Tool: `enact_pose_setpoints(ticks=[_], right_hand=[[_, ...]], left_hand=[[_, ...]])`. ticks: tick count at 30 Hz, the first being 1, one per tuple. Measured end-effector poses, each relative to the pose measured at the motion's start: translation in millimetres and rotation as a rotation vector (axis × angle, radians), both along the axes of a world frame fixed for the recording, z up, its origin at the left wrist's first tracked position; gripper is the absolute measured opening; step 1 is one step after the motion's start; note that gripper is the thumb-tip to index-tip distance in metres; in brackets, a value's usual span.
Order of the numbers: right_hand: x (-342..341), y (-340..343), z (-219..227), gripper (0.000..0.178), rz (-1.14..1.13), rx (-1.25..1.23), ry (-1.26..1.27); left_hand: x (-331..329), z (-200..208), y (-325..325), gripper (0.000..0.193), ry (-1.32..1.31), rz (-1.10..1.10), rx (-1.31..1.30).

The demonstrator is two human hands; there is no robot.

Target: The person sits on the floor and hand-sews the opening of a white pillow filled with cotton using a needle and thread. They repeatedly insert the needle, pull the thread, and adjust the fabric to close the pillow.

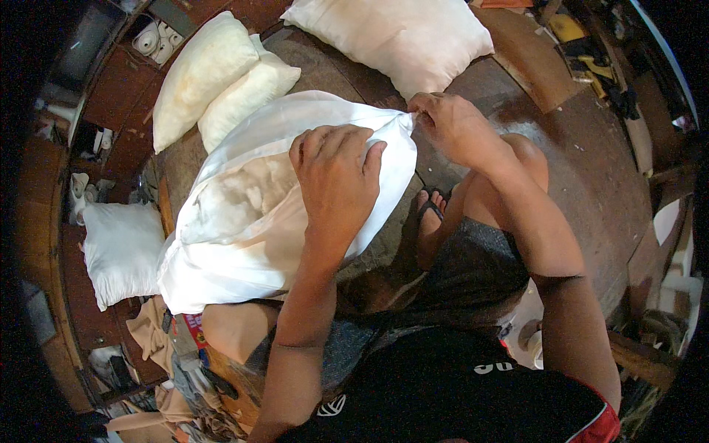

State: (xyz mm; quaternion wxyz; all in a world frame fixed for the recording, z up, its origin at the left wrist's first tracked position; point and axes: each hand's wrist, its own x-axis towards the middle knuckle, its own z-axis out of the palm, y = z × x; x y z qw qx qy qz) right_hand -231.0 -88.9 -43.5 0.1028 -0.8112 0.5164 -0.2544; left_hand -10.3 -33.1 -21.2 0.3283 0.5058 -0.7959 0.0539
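Observation:
A white, partly see-through fabric case (pixel 221 269) lies in front of me, with its near left part by my left knee. Pale, lumpy filling (pixel 247 196) shows inside or through it. My right hand (pixel 458 129) is closed, pinching the far right corner of the case and drawing the cloth to a gathered point. Over the middle of the case is my left hand (pixel 336 173), back upward. Its fingers bend loosely downward and its thumb stands apart; the fingertips are hidden, and no cloth visibly bunches in them.
A large white pillow (pixel 399 44) lies beyond my right hand. Two cream pillows (pixel 203 81) lean together at the far left; a white pillow (pixel 122 251) sits left. Brown cardboard (pixel 528 55) and tools (pixel 591 63) are far right. Cloth scraps (pixel 159 336) pile lower left.

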Motion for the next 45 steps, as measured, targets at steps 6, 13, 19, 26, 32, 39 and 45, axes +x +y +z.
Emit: enact_pose_setpoints(ticks=[6, 13, 19, 26, 32, 39, 45], right_hand=[[-8, 8, 14, 0.015, -0.026, -0.122, -0.083], [-13, 21, 43, 0.015, -0.065, -0.296, -0.178], [-15, 37, 61, 0.018, -0.019, -0.286, -0.190], [-15, 43, 63, 0.019, 0.019, -0.305, -0.193], [-18, 42, 63, 0.019, 0.016, -0.322, -0.170], [-17, 41, 61, 0.018, 0.027, -0.304, -0.198], [-14, 42, 63, 0.019, 0.036, -0.309, -0.201]], left_hand=[[-4, -4, 0, 0.018, -0.011, 0.002, -0.060], [-5, -1, 4, 0.018, -0.023, 0.064, -0.103], [-15, 6, 5, 0.019, 0.067, 0.040, -0.236], [-16, -2, -6, 0.015, 0.046, -0.035, -0.251], [-22, -5, -6, 0.019, 0.137, -0.124, -0.204], [-19, -3, -6, 0.013, 0.156, -0.072, -0.276], [-16, -4, -3, 0.013, 0.174, -0.069, -0.224]])
